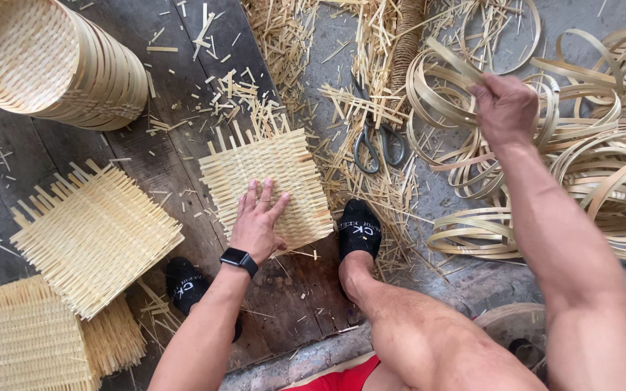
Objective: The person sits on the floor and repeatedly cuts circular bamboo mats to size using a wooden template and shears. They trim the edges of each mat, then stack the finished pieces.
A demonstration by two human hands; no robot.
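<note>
Left hand [257, 224] lies flat, fingers [264, 194] spread and released, palm pressing on a square woven bamboo mat [266, 185] that sits on the dark wooden floor [182, 156]; a black smartwatch [239, 259] is on that wrist. Right hand [505, 108] is raised, fingers clenched around a thin bamboo strip ring [447, 58], gripping it at its upper edge above the pile of bamboo rings [603, 174] spread below and right of those fingers. Metal scissors [380, 148] lie on the floor between the two hands, just right of the mat, among loose bamboo offcuts [371, 94]. Two feet in black socks: one [359, 228] just right of the left fingers, touching the mat's lower right corner, the other [186, 284] below left of the left wrist. More woven mats [96, 235] are stacked well left of the left fingers, another stack [19, 340] at the lower left corner. A stack of round woven baskets [52, 61] lies tipped on its side far upper left.
</note>
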